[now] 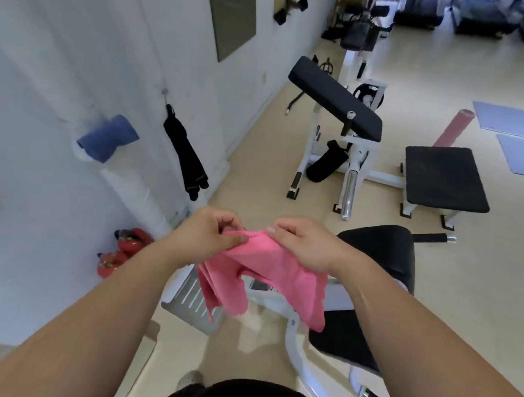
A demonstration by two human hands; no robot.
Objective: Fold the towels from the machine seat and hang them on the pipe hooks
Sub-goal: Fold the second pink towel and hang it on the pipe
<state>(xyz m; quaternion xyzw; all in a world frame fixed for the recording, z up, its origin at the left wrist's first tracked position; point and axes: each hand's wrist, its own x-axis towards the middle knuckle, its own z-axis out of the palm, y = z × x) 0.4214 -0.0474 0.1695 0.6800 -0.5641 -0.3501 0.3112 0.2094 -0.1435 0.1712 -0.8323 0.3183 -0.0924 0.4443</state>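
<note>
A person's left hand (207, 236) and right hand (302, 244) each pinch the top edge of a pink towel (270, 276), held up in front of the machine seat (380, 250) so it hangs free, probably to line up corners for folding.

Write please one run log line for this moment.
left hand: pinching pink towel | right hand: pinching pink towel | blue towel: on pipe

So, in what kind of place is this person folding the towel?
Most likely a gym: a white-framed exercise machine with a black angled pad, a padded bench seat, red kettlebells by the wall and mats on the floor.
</note>
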